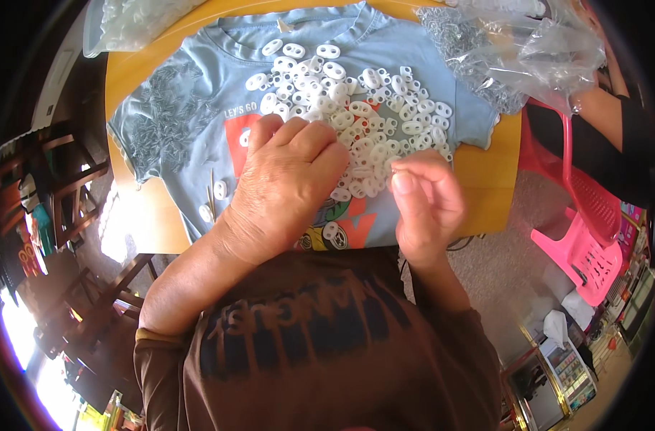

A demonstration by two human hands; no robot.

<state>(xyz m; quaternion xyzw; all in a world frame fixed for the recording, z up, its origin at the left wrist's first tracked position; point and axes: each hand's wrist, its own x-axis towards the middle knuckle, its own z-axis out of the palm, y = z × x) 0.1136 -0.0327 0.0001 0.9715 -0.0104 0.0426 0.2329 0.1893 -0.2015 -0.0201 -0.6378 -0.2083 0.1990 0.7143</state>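
Observation:
A heap of small white oval plastic pieces with two holes (320, 86), like cord locks, lies on a light blue T-shirt (219, 54) spread over the table. Over the near left part of the heap, my left hand (288, 176) is curled, knuckles up; its fingertips and anything in them are hidden. My right hand (429, 208) is at the heap's near right edge, thumb and index finger pinched together. Something tiny seems to be at their tips, too small to name. On the shirt's left side is a spread of small grey metal springs (169, 115).
The wooden table (496, 172) shows around the shirt. Thin metal rods (211, 190) and loose white pieces lie left of my left hand. A clear bag (536, 54) and more springs (457, 43) are at the far right, near another person's arm (600, 115) and a pink chair (582, 251).

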